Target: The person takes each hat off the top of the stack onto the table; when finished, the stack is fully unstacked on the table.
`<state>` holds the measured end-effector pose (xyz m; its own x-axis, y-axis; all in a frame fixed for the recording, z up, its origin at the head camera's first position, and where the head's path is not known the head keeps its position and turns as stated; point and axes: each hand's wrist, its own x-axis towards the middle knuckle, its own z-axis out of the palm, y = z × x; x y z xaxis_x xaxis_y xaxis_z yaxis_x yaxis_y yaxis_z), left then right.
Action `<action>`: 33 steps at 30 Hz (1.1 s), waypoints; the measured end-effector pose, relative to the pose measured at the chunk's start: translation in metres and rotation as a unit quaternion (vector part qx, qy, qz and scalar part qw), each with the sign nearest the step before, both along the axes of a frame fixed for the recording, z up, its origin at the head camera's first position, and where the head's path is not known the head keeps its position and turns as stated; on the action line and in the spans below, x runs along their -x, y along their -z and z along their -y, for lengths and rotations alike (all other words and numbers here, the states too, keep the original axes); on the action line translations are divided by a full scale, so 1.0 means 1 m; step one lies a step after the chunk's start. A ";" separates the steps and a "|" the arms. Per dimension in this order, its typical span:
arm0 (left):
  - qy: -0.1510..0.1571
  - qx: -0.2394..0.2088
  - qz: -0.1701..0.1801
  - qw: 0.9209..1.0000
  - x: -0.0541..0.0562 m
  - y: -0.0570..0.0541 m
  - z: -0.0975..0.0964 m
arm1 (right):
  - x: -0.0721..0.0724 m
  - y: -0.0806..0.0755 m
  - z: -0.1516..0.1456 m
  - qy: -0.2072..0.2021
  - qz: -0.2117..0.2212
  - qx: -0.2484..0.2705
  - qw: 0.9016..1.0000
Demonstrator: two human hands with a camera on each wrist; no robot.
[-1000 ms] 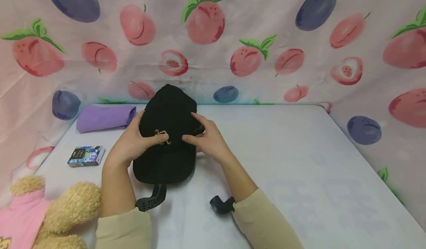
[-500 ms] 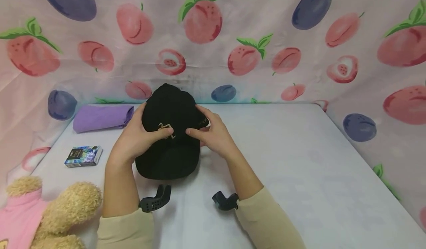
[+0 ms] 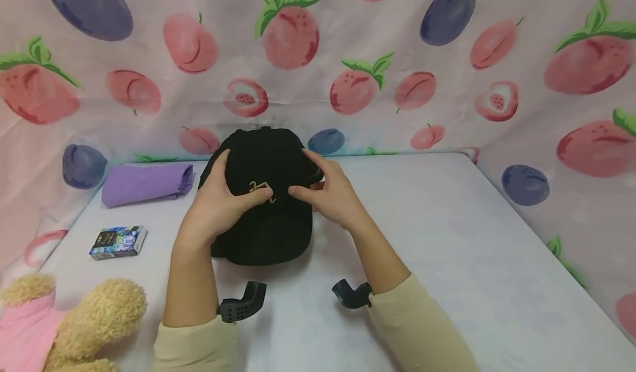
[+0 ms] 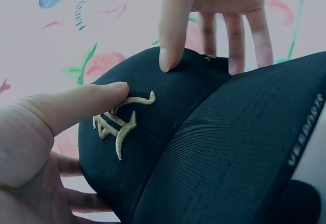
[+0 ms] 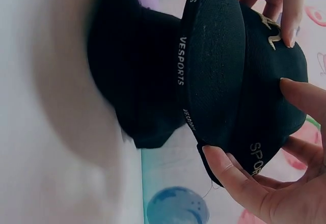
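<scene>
The left hand [image 3: 215, 209] and right hand [image 3: 338, 195] each have their grip closed around the front cap [image 3: 270, 234]; it has just shifted right above the bench [image 3: 422, 223], exposing a second cap [image 5: 125, 66] behind; the pair seem to be separating.

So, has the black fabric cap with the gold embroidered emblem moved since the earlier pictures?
Yes, to the right: in the head view, the held cap now sits farther from the folded purple cloth.
</scene>
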<state>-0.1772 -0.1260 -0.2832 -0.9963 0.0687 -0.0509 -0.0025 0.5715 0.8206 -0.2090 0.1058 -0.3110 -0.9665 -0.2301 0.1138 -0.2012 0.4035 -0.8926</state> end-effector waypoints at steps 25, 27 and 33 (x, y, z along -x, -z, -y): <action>0.041 -0.023 -0.050 0.998 0.036 0.022 -0.060 | 0.008 -0.003 -0.061 0.044 -0.029 -0.067 0.996; 0.045 -0.028 -0.054 0.997 0.038 0.024 -0.065 | 0.008 -0.002 -0.067 0.049 -0.032 -0.072 0.996; 0.056 -0.044 -0.062 0.996 0.044 0.033 -0.081 | 0.008 -0.001 -0.082 0.059 -0.040 -0.095 0.993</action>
